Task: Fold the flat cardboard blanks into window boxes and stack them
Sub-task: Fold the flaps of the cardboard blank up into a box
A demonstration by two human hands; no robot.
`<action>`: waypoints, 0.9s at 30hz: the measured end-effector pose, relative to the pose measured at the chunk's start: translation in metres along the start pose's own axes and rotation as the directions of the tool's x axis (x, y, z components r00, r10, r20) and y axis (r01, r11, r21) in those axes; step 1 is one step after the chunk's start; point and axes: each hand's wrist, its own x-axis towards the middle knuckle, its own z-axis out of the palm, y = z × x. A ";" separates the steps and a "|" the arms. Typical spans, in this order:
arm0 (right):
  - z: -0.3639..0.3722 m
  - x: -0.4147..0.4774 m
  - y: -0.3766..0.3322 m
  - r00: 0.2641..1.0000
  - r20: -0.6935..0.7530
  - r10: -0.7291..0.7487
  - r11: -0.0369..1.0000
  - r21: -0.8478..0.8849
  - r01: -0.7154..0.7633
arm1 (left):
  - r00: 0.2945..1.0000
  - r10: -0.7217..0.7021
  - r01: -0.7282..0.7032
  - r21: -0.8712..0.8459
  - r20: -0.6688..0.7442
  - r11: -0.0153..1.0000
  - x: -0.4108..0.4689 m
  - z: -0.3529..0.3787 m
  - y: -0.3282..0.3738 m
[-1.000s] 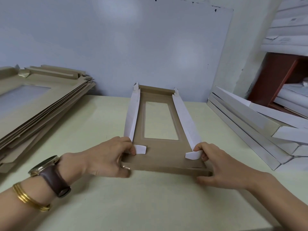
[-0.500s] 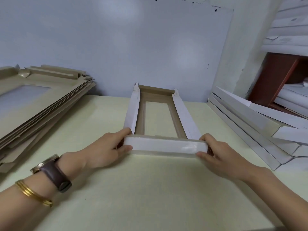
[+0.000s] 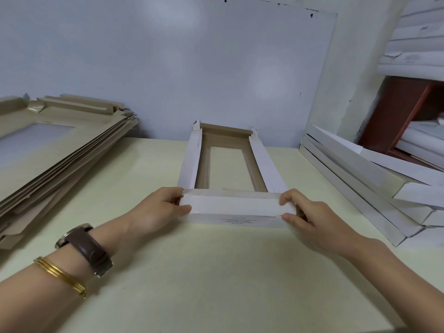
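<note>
Your left hand [image 3: 156,212] and right hand [image 3: 310,219] pinch opposite ends of the near flap [image 3: 230,204] — the box [image 3: 189,162] runs lengthwise away from you.

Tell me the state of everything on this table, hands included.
window box: partly folded, side walls up
near end flap: folded over, held at both ends
left hand: pinches near end flap
right hand: pinches near end flap
flat blanks: unfolded, stacked
folded boxes: stacked

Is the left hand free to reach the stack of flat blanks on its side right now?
Probably not yet: the left hand grips the folded near flap. Nothing stands between it and the blanks.
</note>
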 end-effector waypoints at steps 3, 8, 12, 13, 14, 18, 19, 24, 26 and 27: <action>0.001 -0.001 0.001 1.000 0.025 0.007 1.000 -0.010 -0.007 | 0.999 -0.022 0.021 -0.041 -0.028 0.999 0.000 0.003 0.000; 0.004 -0.004 -0.003 1.000 0.021 0.009 1.000 -0.021 -0.008 | 0.992 -0.113 0.102 -0.172 -0.052 0.980 0.009 0.005 -0.010; 0.004 -0.007 -0.006 1.000 0.003 0.003 1.000 -0.028 -0.002 | 0.992 -0.122 0.112 -0.243 -0.026 0.964 0.008 0.006 -0.009; 0.004 -0.007 -0.007 1.000 0.001 0.003 0.999 -0.032 -0.002 | 0.993 -0.117 0.108 -0.242 -0.025 0.964 0.008 0.006 -0.008; 0.004 -0.008 -0.007 1.000 0.000 0.003 0.999 -0.037 -0.003 | 0.993 -0.113 0.103 -0.234 -0.028 0.967 0.008 0.007 -0.008; 0.006 -0.009 -0.007 1.000 -0.006 0.022 0.999 -0.047 -0.022 | 0.994 -0.101 0.092 -0.165 -0.051 0.982 0.009 0.006 -0.006; 0.007 -0.010 -0.007 1.000 -0.007 0.025 0.998 -0.051 -0.025 | 0.993 -0.104 0.095 -0.134 -0.062 0.986 0.011 0.007 -0.007; 0.012 -0.012 -0.008 0.999 -0.028 0.039 0.997 -0.073 -0.041 | 0.990 -0.109 0.105 -0.048 -0.088 0.993 0.013 0.013 -0.004; 0.013 -0.011 -0.008 0.998 -0.044 0.040 0.996 -0.076 -0.044 | 0.996 -0.062 0.057 -0.062 -0.070 0.996 0.012 0.014 -0.004; 0.013 -0.011 -0.008 0.998 -0.052 0.040 0.996 -0.080 -0.044 | 0.998 -0.029 0.026 -0.057 -0.062 0.998 0.011 0.014 -0.005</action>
